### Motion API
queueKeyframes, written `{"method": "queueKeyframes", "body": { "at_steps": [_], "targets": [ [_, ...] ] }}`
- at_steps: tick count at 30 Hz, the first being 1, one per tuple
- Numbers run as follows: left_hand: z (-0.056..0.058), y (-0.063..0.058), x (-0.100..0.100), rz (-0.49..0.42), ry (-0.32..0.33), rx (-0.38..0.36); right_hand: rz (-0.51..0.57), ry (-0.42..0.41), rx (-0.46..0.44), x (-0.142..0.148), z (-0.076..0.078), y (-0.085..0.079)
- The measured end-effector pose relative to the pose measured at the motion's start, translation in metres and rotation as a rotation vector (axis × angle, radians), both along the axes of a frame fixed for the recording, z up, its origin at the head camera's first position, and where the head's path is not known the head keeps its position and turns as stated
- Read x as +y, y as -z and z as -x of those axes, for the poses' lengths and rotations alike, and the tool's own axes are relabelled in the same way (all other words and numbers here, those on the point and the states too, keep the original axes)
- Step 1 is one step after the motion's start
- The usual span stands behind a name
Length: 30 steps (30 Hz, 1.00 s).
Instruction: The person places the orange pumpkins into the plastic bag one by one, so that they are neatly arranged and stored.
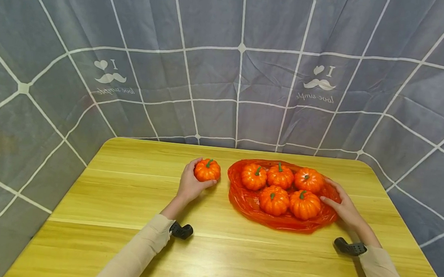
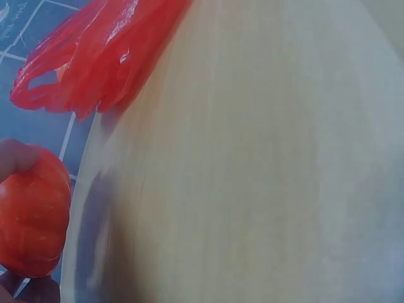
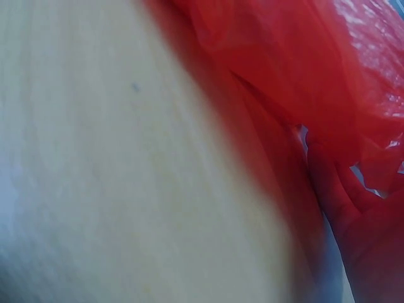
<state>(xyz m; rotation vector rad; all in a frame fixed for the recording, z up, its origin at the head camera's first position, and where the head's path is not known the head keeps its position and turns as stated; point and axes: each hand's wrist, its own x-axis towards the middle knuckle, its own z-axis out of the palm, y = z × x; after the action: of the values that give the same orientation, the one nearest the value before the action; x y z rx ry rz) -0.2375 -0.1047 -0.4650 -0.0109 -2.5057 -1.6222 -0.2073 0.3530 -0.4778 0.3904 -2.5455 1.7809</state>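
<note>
In the head view, my left hand (image 1: 192,184) grips a small orange pumpkin (image 1: 208,170) with a green stem, thumb on the near side and fingers on the far side. The left wrist view shows the same pumpkin (image 2: 33,218) at its left edge. Several more pumpkins (image 1: 274,200) sit on a spread-out red plastic bag (image 1: 274,222) to the right. My right hand (image 1: 347,209) rests at the bag's right side, fingers and thumb extended near the rightmost pumpkins. The right wrist view shows the right hand (image 3: 372,246) against the red film, partly hidden by it.
The pumpkins and bag stand on a wooden table (image 1: 210,262) with light yellow boards. A grey gridded cloth (image 1: 212,75) hangs behind the table and along both sides. A black wrist device (image 1: 182,231) is on the left wrist, another (image 1: 349,247) on the right.
</note>
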Motion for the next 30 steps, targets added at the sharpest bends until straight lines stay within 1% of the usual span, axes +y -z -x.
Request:
{"method": "queueKeyframes", "body": {
  "at_steps": [8,12,16,21,25,27,30],
  "targets": [
    [-0.011,-0.003,0.001,-0.051,-0.005,0.013,0.000,-0.004,0.017,0.000,0.000,0.000],
    [-0.016,-0.006,0.003,-0.082,-0.001,0.027,-0.005,0.001,0.019,0.000,0.000,0.000],
    [-0.020,-0.011,0.007,-0.133,0.017,0.034,-0.001,0.000,0.014,0.000,0.000,0.000],
    [-0.026,-0.022,0.017,-0.165,0.054,0.047,-0.005,0.000,0.020,0.001,-0.001,0.001],
    [-0.030,-0.032,0.027,-0.158,0.085,0.082,0.006,-0.005,0.021,0.001,-0.001,0.002],
    [-0.038,-0.046,0.033,-0.162,0.098,0.089,0.007,-0.004,0.022,0.001,-0.001,0.002],
    [-0.043,-0.053,0.041,-0.157,0.115,0.106,-0.002,-0.001,0.016,0.000,-0.001,0.001]
  ]
}}
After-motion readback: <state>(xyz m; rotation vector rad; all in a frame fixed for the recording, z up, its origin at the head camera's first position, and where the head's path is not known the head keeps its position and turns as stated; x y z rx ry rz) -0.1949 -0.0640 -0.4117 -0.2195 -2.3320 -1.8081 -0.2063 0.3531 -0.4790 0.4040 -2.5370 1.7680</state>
